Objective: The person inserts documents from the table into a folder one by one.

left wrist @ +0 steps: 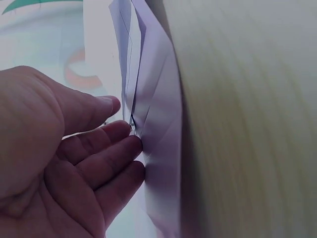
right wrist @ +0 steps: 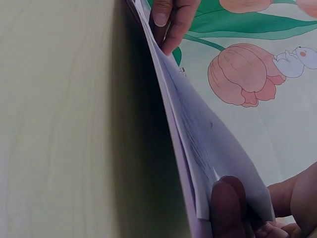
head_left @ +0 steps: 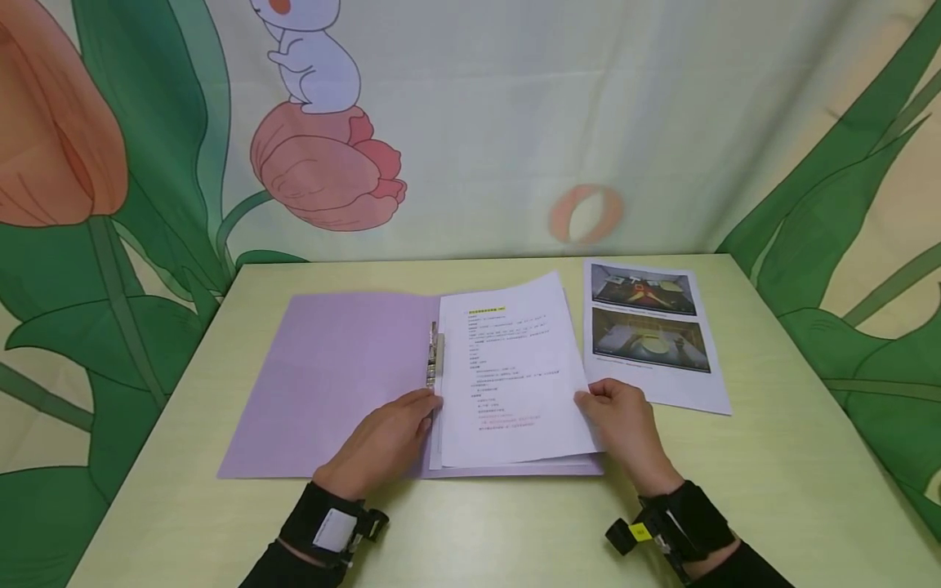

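A lilac folder (head_left: 331, 359) lies spread on the table, with a metal clip (head_left: 432, 355) along its spine. Printed sheets (head_left: 515, 376) lie over its right side. In the head view, my left hand (head_left: 385, 441) rests at the spine below the clip, fingertips right at the sheets' left edge. The left wrist view shows that hand's fingers (left wrist: 111, 163) loosely extended against the folder, thumb apart from them. My right hand (head_left: 621, 420) pinches the right edge of the top printed sheet. In the right wrist view this sheet (right wrist: 223, 144) bows up, apart from the papers under it.
A loose page with two photos (head_left: 650, 339) lies on the table right of the folder, behind my right hand. The pale table (head_left: 478, 531) ends at a curtain (head_left: 478, 163) printed with flowers and a white animal. Black straps (head_left: 684, 523) with small cameras circle both wrists.
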Demonstrator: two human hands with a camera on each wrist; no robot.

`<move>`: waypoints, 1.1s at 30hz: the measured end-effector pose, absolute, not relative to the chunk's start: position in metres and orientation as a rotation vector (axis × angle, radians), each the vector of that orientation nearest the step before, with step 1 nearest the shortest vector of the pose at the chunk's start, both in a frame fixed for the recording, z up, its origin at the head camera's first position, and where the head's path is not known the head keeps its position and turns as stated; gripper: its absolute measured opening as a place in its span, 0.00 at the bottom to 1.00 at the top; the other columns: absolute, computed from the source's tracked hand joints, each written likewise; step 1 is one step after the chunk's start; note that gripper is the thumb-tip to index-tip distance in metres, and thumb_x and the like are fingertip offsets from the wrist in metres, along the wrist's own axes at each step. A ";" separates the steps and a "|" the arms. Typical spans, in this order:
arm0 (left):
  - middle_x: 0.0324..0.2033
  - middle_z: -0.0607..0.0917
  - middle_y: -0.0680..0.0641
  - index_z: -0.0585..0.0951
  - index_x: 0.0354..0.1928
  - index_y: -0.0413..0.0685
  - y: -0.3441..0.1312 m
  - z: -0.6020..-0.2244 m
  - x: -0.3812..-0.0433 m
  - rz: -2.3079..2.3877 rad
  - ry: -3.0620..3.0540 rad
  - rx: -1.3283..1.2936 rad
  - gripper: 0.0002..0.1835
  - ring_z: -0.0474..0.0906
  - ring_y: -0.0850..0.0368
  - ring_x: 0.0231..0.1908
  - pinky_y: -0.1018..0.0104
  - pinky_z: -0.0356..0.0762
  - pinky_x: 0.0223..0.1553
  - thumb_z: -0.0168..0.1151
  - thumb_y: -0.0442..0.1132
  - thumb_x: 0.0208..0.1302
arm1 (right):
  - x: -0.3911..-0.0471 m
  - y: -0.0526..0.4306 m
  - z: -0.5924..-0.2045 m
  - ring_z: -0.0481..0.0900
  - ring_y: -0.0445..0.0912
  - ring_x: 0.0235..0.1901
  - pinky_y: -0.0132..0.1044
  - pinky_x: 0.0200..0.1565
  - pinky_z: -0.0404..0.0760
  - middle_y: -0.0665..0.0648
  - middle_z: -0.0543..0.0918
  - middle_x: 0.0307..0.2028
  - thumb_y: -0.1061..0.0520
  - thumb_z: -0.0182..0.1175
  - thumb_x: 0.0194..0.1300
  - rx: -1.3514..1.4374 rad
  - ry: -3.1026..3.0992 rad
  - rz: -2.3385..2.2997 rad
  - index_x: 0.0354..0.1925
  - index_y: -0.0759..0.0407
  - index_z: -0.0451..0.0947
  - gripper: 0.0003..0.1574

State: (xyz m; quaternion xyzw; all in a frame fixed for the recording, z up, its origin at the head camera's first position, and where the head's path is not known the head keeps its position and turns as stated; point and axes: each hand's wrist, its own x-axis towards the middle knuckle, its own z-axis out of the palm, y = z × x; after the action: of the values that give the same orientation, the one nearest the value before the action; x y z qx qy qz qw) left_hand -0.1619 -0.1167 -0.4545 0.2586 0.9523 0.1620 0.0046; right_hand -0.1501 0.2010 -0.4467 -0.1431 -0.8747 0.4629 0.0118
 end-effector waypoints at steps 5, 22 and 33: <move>0.60 0.78 0.46 0.76 0.59 0.46 -0.117 -0.455 -0.161 0.528 2.996 0.799 0.17 0.72 0.55 0.60 0.58 0.75 0.58 0.54 0.35 0.70 | -0.151 0.199 -0.449 0.78 0.50 0.31 0.38 0.30 0.72 0.62 0.87 0.32 0.52 0.60 0.64 -0.433 -2.736 1.413 0.38 0.66 0.81 0.16; 0.57 0.79 0.46 0.75 0.58 0.43 -0.118 -0.453 -0.162 0.530 2.987 0.814 0.17 0.74 0.57 0.56 0.60 0.76 0.56 0.53 0.31 0.69 | -0.152 0.190 -0.453 0.74 0.49 0.29 0.37 0.27 0.70 0.58 0.83 0.27 0.50 0.58 0.65 -0.424 -2.781 1.358 0.35 0.63 0.81 0.16; 0.58 0.79 0.45 0.75 0.58 0.43 -0.119 -0.454 -0.162 0.508 2.987 0.828 0.17 0.73 0.56 0.58 0.59 0.75 0.58 0.52 0.31 0.69 | -0.149 0.189 -0.448 0.74 0.49 0.27 0.37 0.24 0.69 0.57 0.82 0.25 0.53 0.58 0.64 -0.400 -2.795 1.354 0.35 0.64 0.82 0.15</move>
State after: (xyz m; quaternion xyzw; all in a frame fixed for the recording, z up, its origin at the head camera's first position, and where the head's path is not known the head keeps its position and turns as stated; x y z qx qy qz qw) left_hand -0.1619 -0.1185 -0.4535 0.2637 0.9510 0.1616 0.0002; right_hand -0.1495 0.1887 -0.4475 -0.1278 -0.8926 0.4323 0.0052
